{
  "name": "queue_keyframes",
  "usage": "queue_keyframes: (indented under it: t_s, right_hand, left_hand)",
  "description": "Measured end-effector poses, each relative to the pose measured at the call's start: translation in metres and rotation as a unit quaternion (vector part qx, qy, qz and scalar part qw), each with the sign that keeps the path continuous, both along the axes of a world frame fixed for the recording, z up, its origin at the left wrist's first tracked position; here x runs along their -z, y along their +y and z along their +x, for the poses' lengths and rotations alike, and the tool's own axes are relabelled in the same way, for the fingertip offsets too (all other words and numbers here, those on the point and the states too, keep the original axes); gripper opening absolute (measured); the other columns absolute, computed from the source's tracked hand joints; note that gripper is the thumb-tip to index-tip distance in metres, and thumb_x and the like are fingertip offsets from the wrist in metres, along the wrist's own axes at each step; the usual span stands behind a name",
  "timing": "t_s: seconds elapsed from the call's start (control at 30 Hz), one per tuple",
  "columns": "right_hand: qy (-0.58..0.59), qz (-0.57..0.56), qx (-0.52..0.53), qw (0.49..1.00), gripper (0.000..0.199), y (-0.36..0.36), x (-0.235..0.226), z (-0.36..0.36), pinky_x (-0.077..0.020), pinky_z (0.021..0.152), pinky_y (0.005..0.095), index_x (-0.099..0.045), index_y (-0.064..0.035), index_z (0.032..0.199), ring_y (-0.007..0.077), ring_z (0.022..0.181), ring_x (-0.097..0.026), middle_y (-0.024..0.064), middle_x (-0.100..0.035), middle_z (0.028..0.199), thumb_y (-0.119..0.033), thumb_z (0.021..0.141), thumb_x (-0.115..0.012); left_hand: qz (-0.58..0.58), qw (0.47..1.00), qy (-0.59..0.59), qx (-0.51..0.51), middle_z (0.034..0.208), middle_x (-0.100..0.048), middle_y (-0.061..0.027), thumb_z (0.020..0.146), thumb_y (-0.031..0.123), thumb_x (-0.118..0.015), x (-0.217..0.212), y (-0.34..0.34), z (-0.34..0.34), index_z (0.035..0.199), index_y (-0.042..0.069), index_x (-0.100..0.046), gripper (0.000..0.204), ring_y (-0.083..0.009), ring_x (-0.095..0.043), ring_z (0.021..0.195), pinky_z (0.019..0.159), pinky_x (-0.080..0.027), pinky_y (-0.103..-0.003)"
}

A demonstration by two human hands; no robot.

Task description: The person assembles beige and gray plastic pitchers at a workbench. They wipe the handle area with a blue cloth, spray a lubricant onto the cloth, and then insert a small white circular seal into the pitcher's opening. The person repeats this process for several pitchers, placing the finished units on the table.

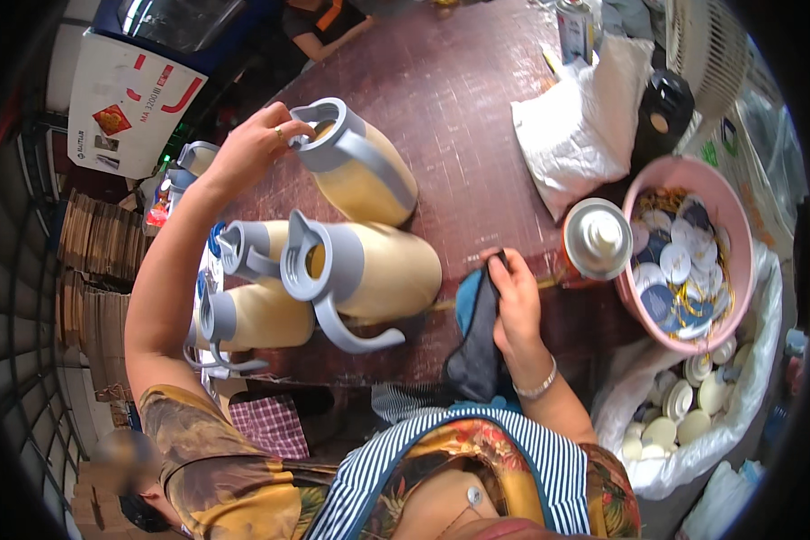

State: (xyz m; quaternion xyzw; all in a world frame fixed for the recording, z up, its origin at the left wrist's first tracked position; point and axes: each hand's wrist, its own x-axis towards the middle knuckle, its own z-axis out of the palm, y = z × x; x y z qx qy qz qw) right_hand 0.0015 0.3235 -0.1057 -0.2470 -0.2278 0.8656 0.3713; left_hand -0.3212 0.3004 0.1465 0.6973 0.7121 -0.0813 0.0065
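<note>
While left hand tips jug, right hand clutches cloth.

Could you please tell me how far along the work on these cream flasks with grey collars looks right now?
Looks done: little can be confirmed; several cream flasks with grey collars stand lidless at the table's left edge. In hand: the left hand grips the collar of the far cream flask, while the right hand holds a dark blue cloth on the dark red table. Left: the pink basin of round caps is full.
</note>
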Motion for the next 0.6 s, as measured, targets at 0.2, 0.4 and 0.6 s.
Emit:
queue_keyframes:
  t_s: [0.2, 0.4, 0.6]
  right_hand:
    - [0.038, -0.026, 0.050, 0.998, 0.006, -0.014, -0.004, 0.002, -0.0524, 0.065, 0.0225, -0.061, -0.0047, 0.098, 0.0076, 0.071, -0.062, 0.0004, -0.065, 0.084, -0.011, 0.097, -0.060]
    - [0.012, 0.012, 0.121, 0.993, 0.005, -0.013, -0.042, 0.018, -0.0518, 0.067, 0.0216, -0.062, -0.0054, 0.098, 0.0071, 0.073, -0.061, 0.0000, -0.065, 0.086, -0.010, 0.097, -0.061]
    - [0.008, 0.063, 0.201, 0.977, 0.008, -0.014, -0.045, 0.016, -0.0471, 0.075, 0.0223, -0.067, -0.0046, 0.100, 0.0058, 0.083, -0.057, -0.0024, -0.064, 0.091, -0.010, 0.096, -0.063]
  left_hand:
    - [-0.027, 0.985, 0.139, -0.100, 0.119, -0.054, -0.0110, 0.074, 0.001, -0.075, -0.012, -0.024, 0.064, 0.134, 0.021, -0.055, 0.067, -0.0311, -0.056, 0.115, 0.096, -0.051, -0.037]
    - [-0.010, 0.945, 0.207, 0.254, 0.135, -0.055, -0.0010, 0.076, 0.019, -0.075, 0.033, 0.003, 0.050, 0.118, 0.018, -0.067, 0.043, -0.0242, -0.041, 0.137, 0.118, -0.028, -0.041]
    - [-0.021, 0.975, 0.143, 0.170, 0.081, -0.065, -0.0065, 0.090, 0.016, -0.063, 0.049, 0.010, 0.043, 0.089, 0.010, -0.060, 0.007, -0.0267, -0.063, 0.087, 0.094, -0.044, -0.036]
